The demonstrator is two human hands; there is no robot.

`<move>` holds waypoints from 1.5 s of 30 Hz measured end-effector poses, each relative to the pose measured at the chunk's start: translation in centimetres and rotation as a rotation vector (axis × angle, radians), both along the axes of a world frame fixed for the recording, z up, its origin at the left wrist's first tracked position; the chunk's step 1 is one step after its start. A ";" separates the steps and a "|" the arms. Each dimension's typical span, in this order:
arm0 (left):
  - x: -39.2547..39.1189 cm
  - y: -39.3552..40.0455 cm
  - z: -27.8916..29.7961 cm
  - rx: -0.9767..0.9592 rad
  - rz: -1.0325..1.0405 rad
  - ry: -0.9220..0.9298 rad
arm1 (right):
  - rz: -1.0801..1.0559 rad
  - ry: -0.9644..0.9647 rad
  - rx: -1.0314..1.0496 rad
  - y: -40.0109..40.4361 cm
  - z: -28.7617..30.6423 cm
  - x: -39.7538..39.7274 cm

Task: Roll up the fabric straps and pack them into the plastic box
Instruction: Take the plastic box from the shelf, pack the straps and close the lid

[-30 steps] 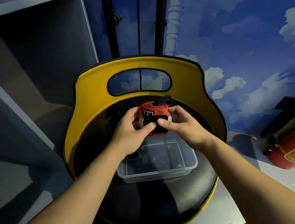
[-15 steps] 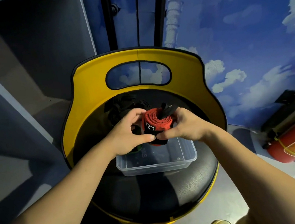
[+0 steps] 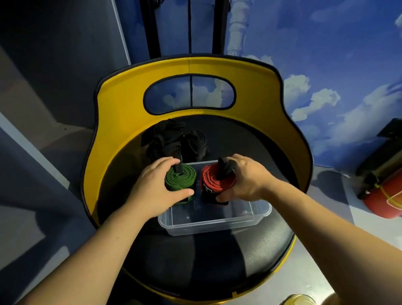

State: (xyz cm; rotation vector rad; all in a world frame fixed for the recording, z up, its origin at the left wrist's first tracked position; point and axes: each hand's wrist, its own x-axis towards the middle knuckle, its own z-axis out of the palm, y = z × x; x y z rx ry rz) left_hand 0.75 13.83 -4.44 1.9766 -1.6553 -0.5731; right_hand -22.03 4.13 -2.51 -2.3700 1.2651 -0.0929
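I see one yellow-backed chair (image 3: 122,116) mid-frame carrying one clear plastic box (image 3: 214,221). Over the box's far half, my left hand (image 3: 152,194) curls around one green roll (image 3: 180,178), my right hand (image 3: 246,178) around one red roll (image 3: 216,180). Black straps (image 3: 175,140) lie just above; I cannot count them.

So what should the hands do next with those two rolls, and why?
Probably lower both into the box side by side and let go. The left hand grips the green roll, the right hand the red roll; both are rolled up and held over the box's far end.
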 end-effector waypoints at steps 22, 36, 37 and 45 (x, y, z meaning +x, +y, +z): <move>0.2 -0.4 -1.0 -0.018 0.044 0.009 | 0.093 -0.079 -0.192 -0.5 -2.5 -0.3; 0.6 -0.3 -1.0 0.001 0.017 -0.015 | 0.134 -0.041 -0.301 -1.3 -3.8 -0.6; 0.5 -0.3 -1.1 -0.003 0.014 -0.024 | 0.129 -0.043 -0.301 -1.2 -4.0 -0.6; 0.2 -0.3 -1.1 0.013 -0.009 -0.137 | 0.123 -0.037 -0.314 -1.2 -4.6 -0.7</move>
